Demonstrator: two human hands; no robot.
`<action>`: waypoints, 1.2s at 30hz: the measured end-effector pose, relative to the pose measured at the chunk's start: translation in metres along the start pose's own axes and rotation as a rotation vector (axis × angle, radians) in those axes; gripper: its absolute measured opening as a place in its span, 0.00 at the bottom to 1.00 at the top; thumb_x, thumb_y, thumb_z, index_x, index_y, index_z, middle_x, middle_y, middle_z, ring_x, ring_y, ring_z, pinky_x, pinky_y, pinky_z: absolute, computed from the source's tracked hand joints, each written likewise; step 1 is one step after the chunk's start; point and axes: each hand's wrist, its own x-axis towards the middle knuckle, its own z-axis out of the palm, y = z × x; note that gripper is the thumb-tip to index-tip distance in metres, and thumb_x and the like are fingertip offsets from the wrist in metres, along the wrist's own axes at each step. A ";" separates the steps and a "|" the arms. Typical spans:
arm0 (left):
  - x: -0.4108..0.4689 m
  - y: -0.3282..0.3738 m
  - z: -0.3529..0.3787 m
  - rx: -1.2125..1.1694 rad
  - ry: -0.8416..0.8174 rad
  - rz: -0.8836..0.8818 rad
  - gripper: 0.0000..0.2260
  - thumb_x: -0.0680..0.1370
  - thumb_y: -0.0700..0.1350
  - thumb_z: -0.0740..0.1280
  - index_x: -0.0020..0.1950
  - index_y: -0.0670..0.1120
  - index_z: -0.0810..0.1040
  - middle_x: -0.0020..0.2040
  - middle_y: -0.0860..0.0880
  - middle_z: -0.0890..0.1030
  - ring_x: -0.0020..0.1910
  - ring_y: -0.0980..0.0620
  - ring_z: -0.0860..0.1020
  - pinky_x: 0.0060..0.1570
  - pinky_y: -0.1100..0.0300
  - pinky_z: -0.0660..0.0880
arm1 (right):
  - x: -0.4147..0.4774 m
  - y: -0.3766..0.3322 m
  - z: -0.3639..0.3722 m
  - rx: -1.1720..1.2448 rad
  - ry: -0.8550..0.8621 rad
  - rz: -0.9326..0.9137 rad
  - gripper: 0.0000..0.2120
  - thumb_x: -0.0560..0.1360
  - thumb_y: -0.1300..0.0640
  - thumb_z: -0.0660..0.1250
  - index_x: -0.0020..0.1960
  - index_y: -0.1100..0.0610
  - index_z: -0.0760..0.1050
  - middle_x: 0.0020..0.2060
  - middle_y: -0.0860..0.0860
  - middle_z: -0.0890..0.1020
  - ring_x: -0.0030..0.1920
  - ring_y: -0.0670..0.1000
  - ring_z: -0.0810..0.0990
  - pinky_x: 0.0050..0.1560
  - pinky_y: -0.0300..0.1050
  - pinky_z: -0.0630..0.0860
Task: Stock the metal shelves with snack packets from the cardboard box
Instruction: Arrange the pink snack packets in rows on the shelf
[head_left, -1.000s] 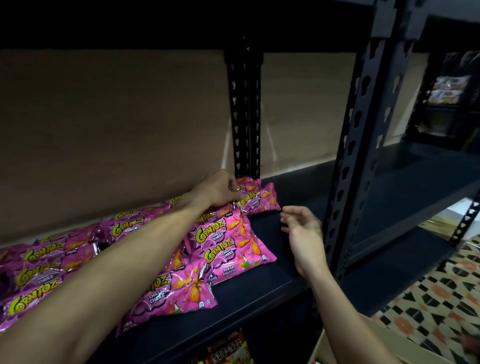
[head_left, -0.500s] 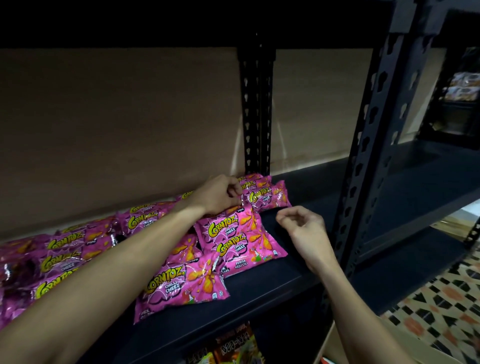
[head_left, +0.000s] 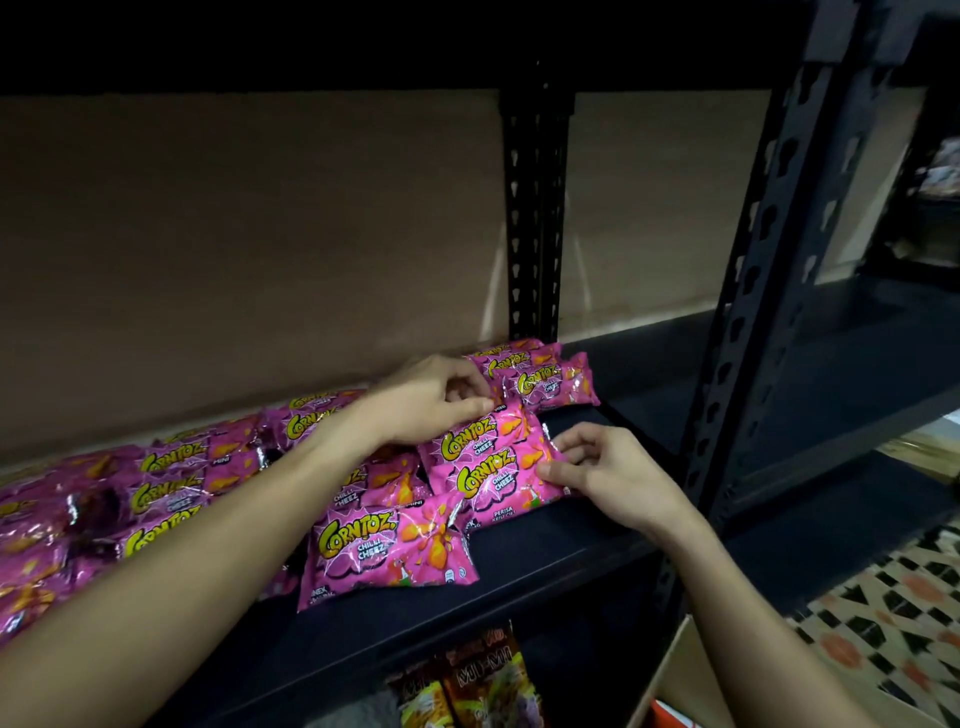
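Several pink Corntoz snack packets (head_left: 395, 551) lie in rows on the black metal shelf (head_left: 550, 551). My left hand (head_left: 431, 400) reaches over them and pinches the top edge of an upper packet (head_left: 467, 434) in the right-hand pile. My right hand (head_left: 608, 475) pinches the right edge of the packet just below it (head_left: 493, 483). Two more packets (head_left: 545, 379) sit at the back by the rear post. A corner of the cardboard box (head_left: 675, 670) shows at the bottom right.
A black slotted upright (head_left: 753, 291) stands right of my right hand, with another post (head_left: 532, 218) at the back. Brown board backs the shelf. Orange snack packs (head_left: 467, 680) sit on the shelf below. Patterned floor tiles (head_left: 893, 613) lie at the lower right.
My right hand moved left from open air onto the right edge of the packet pile and closed its fingers on it. My left hand stays on the upper packet.
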 end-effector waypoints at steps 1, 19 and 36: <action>-0.003 -0.001 0.000 -0.002 -0.015 0.009 0.08 0.77 0.50 0.71 0.53 0.49 0.83 0.40 0.55 0.80 0.38 0.57 0.77 0.41 0.67 0.72 | 0.001 0.000 0.002 0.035 0.023 -0.017 0.12 0.68 0.57 0.80 0.46 0.55 0.79 0.37 0.50 0.81 0.35 0.47 0.77 0.43 0.48 0.74; -0.075 0.010 -0.029 -0.058 0.083 0.002 0.08 0.77 0.52 0.70 0.55 0.53 0.81 0.48 0.56 0.83 0.47 0.61 0.80 0.45 0.69 0.73 | -0.001 0.002 0.004 0.152 0.014 -0.088 0.16 0.71 0.64 0.76 0.55 0.52 0.78 0.46 0.50 0.82 0.42 0.45 0.80 0.42 0.33 0.76; -0.131 -0.003 -0.013 0.296 -0.007 0.022 0.20 0.69 0.62 0.73 0.56 0.55 0.76 0.47 0.60 0.78 0.44 0.60 0.74 0.58 0.59 0.70 | 0.008 -0.003 0.024 0.156 0.090 -0.154 0.24 0.69 0.72 0.74 0.58 0.52 0.74 0.47 0.52 0.78 0.47 0.49 0.77 0.49 0.37 0.76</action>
